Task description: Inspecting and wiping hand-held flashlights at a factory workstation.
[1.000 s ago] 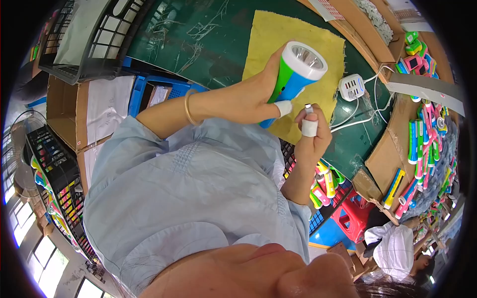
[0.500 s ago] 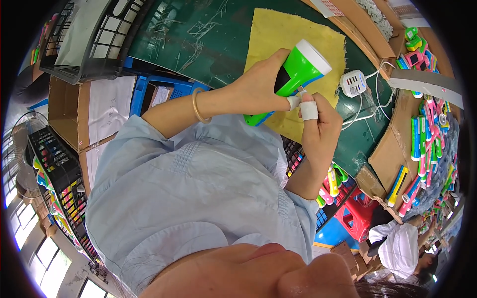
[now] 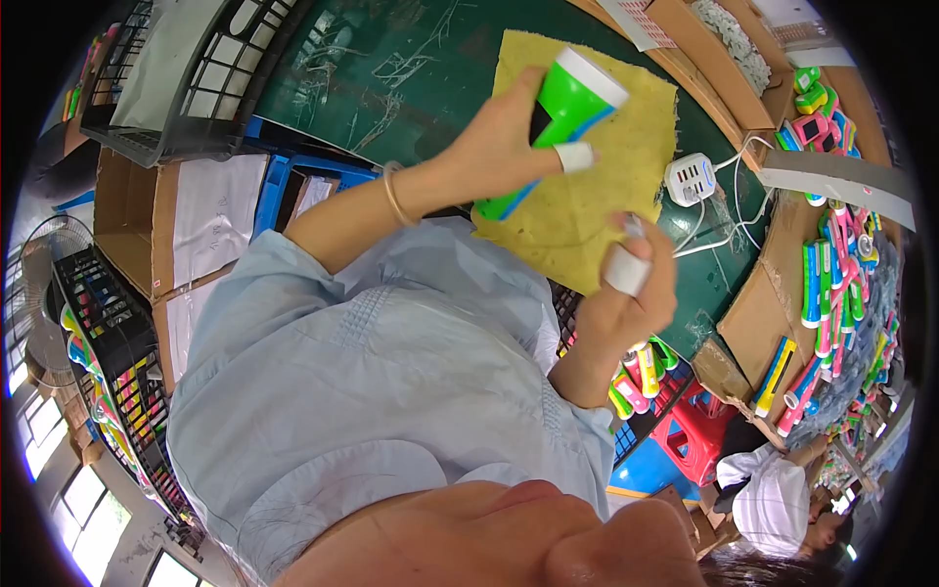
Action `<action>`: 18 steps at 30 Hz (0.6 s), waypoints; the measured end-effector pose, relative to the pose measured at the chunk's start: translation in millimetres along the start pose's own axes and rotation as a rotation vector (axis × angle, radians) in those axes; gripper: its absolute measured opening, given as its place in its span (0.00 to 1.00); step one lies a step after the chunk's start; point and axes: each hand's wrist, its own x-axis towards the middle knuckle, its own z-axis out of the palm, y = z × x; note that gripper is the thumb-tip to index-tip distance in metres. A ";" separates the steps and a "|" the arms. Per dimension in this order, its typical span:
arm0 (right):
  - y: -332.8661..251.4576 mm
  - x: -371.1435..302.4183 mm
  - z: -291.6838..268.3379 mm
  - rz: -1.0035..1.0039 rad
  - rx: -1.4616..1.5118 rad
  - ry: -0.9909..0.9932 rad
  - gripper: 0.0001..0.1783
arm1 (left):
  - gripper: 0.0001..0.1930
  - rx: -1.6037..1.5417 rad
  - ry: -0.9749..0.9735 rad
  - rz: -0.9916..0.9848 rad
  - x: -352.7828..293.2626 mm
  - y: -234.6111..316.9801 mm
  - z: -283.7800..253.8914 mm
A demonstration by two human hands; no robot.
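Note:
A green flashlight with a white head and a blue and black body is in my left hand, closed around its middle. It tilts with its head toward the far side, above a yellow cloth. White tape wraps my left thumb. Nearer and to the right, my right hand is closed, with white tape on a finger. A small silvery tip shows at its fingertips, blurred. A white cable from the white USB charger runs up to this hand and seems gripped in it. The right hand is apart from the flashlight.
The cloth lies on a green table. A black crate stands at left, a cardboard box at far right. Colourful flashlights are piled at right; more sit in a crate by my right arm. A person is at lower right.
My right hand has drawn away from the flashlight, toward me and slightly right. My left hand has moved the flashlight a little away from me and left, its thumb now lying across the body.

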 end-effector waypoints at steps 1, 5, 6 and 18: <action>-0.8 2.2 -5.8 0.060 -0.019 0.108 0.15 | 0.32 0.032 0.046 0.119 1.7 0.2 -5.6; 11.6 28.8 -3.7 0.121 0.444 -0.002 0.28 | 0.33 -0.134 -0.152 0.329 -18.4 6.8 4.4; 10.4 23.2 7.4 0.077 0.668 -0.015 0.42 | 0.33 -0.105 -0.245 0.317 -19.7 9.1 5.6; -12.2 28.3 26.9 -0.096 0.167 0.034 0.36 | 0.24 -0.140 0.054 0.483 -33.9 -5.9 32.1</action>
